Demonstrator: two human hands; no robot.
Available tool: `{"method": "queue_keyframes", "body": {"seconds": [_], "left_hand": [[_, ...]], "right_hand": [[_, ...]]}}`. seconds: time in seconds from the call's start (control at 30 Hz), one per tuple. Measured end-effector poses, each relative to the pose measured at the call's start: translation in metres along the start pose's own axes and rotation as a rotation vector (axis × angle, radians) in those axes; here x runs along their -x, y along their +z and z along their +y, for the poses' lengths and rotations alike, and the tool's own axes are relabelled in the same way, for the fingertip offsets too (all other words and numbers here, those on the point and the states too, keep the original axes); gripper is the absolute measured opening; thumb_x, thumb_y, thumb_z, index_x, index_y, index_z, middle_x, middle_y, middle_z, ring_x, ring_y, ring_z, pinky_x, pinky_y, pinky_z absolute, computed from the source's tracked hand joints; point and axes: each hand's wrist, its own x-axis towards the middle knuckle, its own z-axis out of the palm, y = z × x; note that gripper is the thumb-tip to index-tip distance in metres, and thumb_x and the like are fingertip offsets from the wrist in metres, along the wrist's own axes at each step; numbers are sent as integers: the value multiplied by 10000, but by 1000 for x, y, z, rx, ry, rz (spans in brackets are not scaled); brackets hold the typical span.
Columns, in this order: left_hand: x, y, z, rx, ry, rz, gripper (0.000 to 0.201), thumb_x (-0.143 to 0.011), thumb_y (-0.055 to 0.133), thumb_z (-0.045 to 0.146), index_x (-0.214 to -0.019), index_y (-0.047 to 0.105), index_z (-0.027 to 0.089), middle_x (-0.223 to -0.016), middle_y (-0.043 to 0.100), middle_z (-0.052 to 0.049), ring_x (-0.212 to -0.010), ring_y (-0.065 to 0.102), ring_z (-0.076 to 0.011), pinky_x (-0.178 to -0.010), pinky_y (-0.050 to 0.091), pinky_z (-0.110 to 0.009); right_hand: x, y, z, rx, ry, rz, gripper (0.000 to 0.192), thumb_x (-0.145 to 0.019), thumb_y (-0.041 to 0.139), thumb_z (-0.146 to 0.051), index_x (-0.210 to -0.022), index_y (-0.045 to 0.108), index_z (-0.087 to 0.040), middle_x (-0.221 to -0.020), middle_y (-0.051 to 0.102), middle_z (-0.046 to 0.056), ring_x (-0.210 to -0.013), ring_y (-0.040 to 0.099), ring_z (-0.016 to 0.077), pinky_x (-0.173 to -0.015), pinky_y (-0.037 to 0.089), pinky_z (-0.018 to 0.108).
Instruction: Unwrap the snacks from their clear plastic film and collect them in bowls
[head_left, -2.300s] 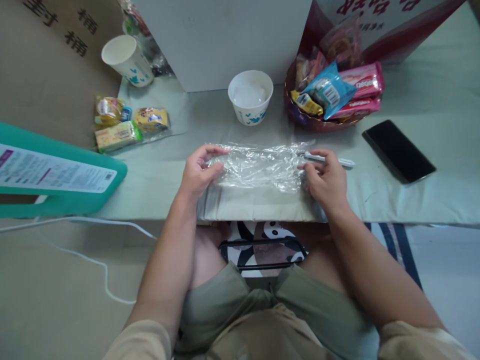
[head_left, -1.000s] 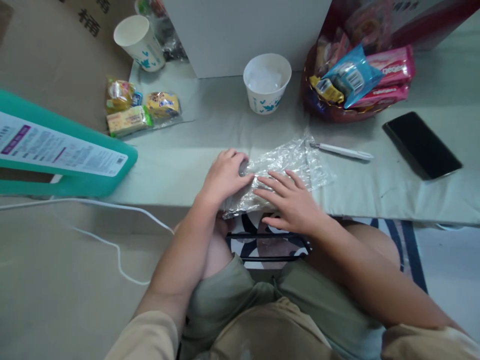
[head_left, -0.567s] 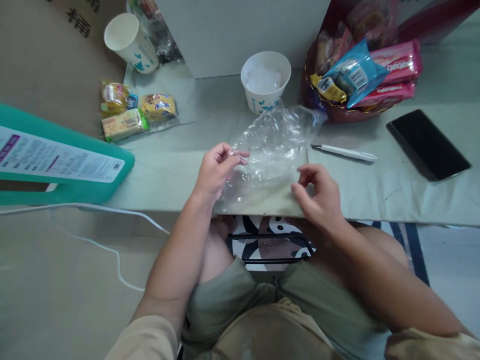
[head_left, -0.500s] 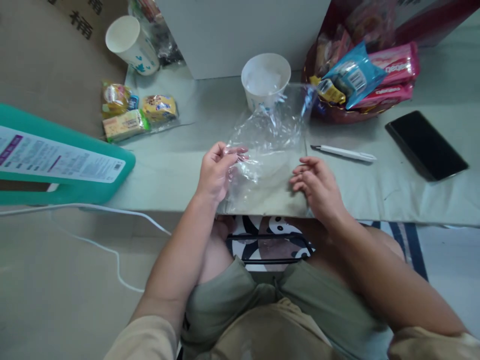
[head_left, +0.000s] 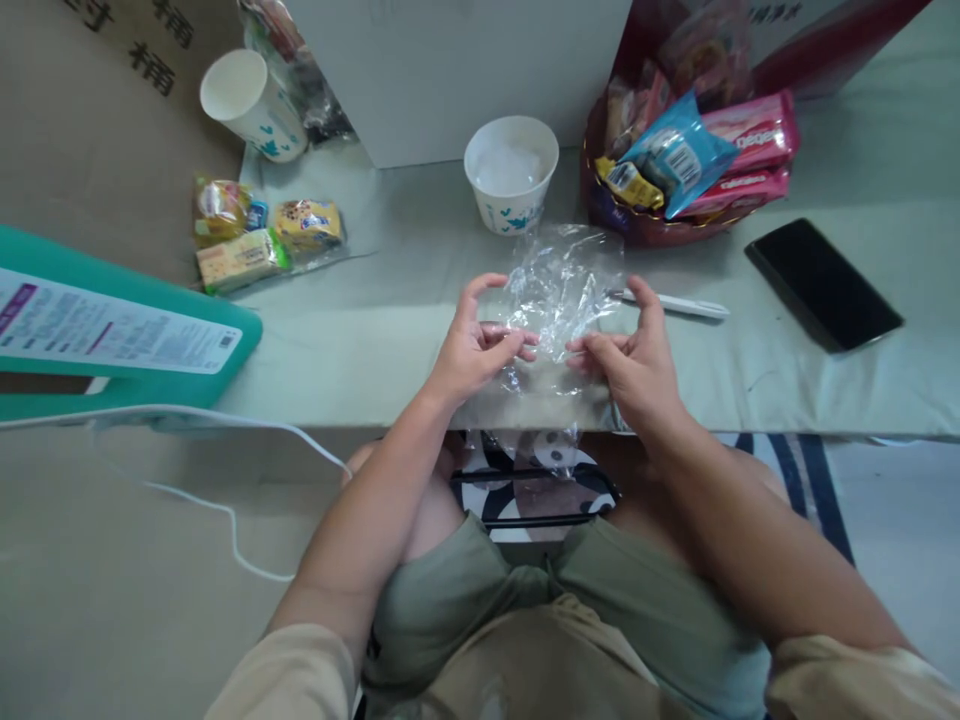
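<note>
Plastic bag [head_left: 564, 275], clear and crumpled, pinched narrowly between thumb and fingers by my left grip [head_left: 471, 352] and my right grip [head_left: 637, 358]. From my view it reaches past the near edge of the worktop [head_left: 360, 350]. The cup [head_left: 508, 205] stands just beyond it; a pen [head_left: 694, 307] lies beside my right grip.

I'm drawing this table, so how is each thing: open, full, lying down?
Clear bag: crumpled, pinched by left hand and right hand.
Middle cup: upright, something whitish inside.
Left cup: open-topped, contents unclear.
Phone: flat, screen dark.
Pen: lying flat.
Bowl: heaped with snacks.
Yellow snack: wrapped.
White box: standing.
Green container: partly out of view.
</note>
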Motion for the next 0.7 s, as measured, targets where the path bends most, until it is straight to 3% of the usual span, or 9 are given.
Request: {"method": "queue_keyframes", "body": {"seconds": [0.1, 0.2, 0.33, 0.4, 0.47, 0.5, 0.57, 0.63, 0.7], "left_hand": [[0, 1, 3, -98, 118, -59, 261, -814, 728, 279, -1056, 675, 198, -875, 769, -28, -782, 757, -156, -764, 617, -297], [3, -4, 6, -330, 169, -73, 327, -803, 716, 244, -1126, 719, 193, -928, 775, -45, -827, 736, -155, -795, 602, -299], [1, -14, 9, -723, 267, 43, 140, -848, 675, 266, -940, 770, 219, -842, 711, -40, -746, 648, -157, -739, 555, -326], [2, -16, 14, -799, 326, 103, 75, -809, 694, 269, -786, 752, 227, -972, 698, -79, -892, 659, -202, -832, 557, -379], [5, -15, 20, -740, 365, 111, 84, -758, 724, 284, -694, 704, 232, -1121, 695, -97, -1123, 646, -262, -987, 535, -443], [8, -14, 23, -663, 364, 84, 129, -749, 733, 311, -668, 671, 231, -1123, 707, -95, -1182, 639, -281, -1033, 522, -466], [12, -9, 27, -447, 304, 30, 234, -781, 726, 405, -674, 617, 228, -964, 741, -77, -1063, 702, -272, -967, 565, -465], [13, -4, 28, -237, 143, 44, 292, -833, 690, 495, -762, 592, 229, -778, 718, -37, -767, 721, -208, -733, 600, -377], [8, 1, 26, -100, -50, 125, 303, -856, 674, 518, -850, 565, 235, -717, 692, -4, -592, 668, -148, -536, 522, -272]], "right_hand": [[2, -12, -1, 119, -209, -141, 780, -820, 770, -426, -1483, 363, -375, -971, 743, -5, -771, 704, 198, -810, 586, 404], [-3, -22, 3, 418, -398, -237, 552, -820, 746, -296, -1344, 577, -325, -887, 707, -5, -823, 678, 208, -860, 562, 411], [-11, -26, 8, 739, -563, -52, 192, -871, 651, -247, -1028, 755, -288, -885, 607, 46, -860, 615, 231, -819, 535, 430], [-11, -25, 5, 784, -643, 51, 102, -863, 667, -277, -903, 761, -278, -1050, 604, 90, -1045, 609, 289, -915, 513, 491], [-8, -23, -1, 751, -679, 30, 68, -855, 670, -294, -815, 717, -264, -1145, 631, 87, -1187, 599, 325, -1070, 433, 565], [-5, -21, -5, 696, -654, -35, 95, -863, 659, -302, -784, 684, -257, -1098, 664, 69, -1181, 624, 316, -1124, 389, 581], [-1, -19, -9, 510, -494, -169, 151, -900, 629, -345, -779, 636, -255, -857, 687, 22, -996, 698, 258, -1110, 424, 549], [0, -16, -8, 252, -258, -206, 165, -918, 624, -426, -878, 640, -267, -694, 646, -16, -754, 684, 200, -907, 544, 443], [-3, -13, -5, 12, -74, -185, 273, -876, 666, -500, -1032, 640, -278, -705, 666, -24, -657, 648, 172, -705, 549, 351]]}}
